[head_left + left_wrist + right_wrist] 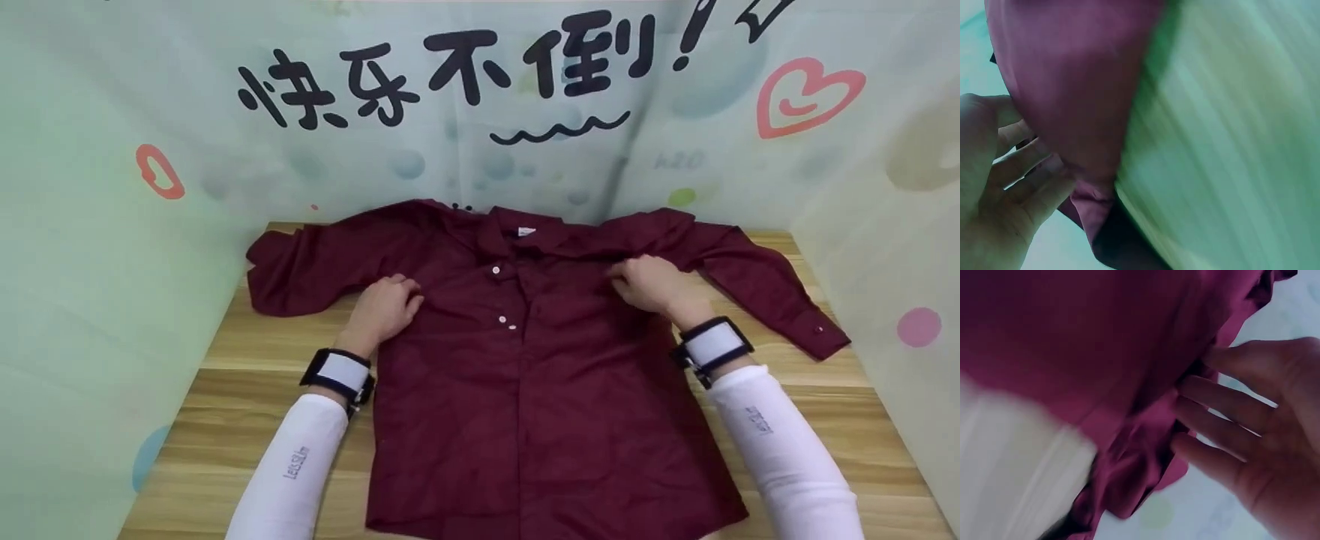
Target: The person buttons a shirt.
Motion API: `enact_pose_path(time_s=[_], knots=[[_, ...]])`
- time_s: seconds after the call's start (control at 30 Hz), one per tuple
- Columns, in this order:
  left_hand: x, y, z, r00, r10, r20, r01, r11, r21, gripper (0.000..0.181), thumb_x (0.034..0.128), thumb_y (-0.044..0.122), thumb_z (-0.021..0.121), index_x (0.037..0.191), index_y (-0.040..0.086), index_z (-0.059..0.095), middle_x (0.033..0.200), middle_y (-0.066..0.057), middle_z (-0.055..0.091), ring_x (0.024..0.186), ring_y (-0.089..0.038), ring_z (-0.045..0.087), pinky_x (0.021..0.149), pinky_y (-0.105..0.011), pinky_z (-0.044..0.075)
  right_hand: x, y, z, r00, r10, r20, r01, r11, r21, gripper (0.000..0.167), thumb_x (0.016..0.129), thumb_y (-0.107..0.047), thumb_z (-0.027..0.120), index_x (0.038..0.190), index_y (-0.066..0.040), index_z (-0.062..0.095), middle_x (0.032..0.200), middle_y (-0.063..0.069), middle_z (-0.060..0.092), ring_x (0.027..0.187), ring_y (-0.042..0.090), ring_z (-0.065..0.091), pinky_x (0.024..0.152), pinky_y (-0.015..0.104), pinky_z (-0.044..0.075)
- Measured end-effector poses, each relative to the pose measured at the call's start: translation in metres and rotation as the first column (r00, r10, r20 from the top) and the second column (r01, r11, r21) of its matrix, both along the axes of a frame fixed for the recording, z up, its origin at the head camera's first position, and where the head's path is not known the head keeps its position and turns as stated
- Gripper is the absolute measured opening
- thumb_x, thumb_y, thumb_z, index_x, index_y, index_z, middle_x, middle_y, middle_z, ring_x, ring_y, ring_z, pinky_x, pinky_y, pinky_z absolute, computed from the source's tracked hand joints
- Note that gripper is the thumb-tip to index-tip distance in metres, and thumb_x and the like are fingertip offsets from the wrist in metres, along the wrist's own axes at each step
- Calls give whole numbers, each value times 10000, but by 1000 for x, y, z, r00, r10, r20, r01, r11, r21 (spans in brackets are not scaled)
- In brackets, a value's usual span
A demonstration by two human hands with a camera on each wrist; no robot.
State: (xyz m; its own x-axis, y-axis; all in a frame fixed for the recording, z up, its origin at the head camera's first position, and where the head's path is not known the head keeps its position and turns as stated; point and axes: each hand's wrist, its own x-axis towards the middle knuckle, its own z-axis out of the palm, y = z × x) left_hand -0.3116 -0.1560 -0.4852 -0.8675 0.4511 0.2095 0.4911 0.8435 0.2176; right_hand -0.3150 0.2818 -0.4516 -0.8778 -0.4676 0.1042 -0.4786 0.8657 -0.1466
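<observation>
A maroon button-up shirt [450,420] lies front up on the wooden table, collar toward the back and sleeves spread to both sides. My left hand [382,309] rests by the armpit on the shirt's left side. In the left wrist view, the fingers of the left hand [1013,174] meet the maroon cloth [1072,73], loosely bent. On the other side, my right hand [651,283] touches the upper chest near the sleeve seam. The right wrist view has the right hand [1252,422] with relaxed fingers, their tips against the folded cloth [1140,450].
Wood-grain table [225,405] shows on both sides of the shirt. A printed pale curtain [420,165] stands behind it, with more curtain at left and right. The right cuff [821,334] lies near the table's right edge. Both forearms wear white sleeves [289,465] and wrist straps.
</observation>
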Motion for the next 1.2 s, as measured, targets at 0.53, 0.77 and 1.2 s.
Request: enact_pose_path(time_s=[0.53,0.77,1.2], knots=[[2,10,-6,982,-4,189,22,996,-91,540,941,334,600,1315,-50,535,1388,-231,460,1270,-382,431,1026,-444,362,-75,-104,-28,985,6,-172,-9,1000,-14,262,913,-75,589,1153,-81,695,996,181,684,853,387,635,710,511,507],[3,7,-3,977,5,215,13,996,-84,536,946,321,597,1331,-45,523,1408,-232,434,1286,-399,405,1046,-456,334,-79,-86,-27,962,47,-269,-52,999,-10,219,883,5,530,912,-56,738,655,167,626,588,380,586,549,508,485],[4,7,-6,975,10,223,10,996,-85,542,952,328,581,1347,-38,509,1420,-230,420,1300,-400,386,1055,-452,322,-71,-58,-26,969,81,-231,-41,983,176,206,834,44,583,640,-24,587,669,179,612,635,392,603,580,516,499]])
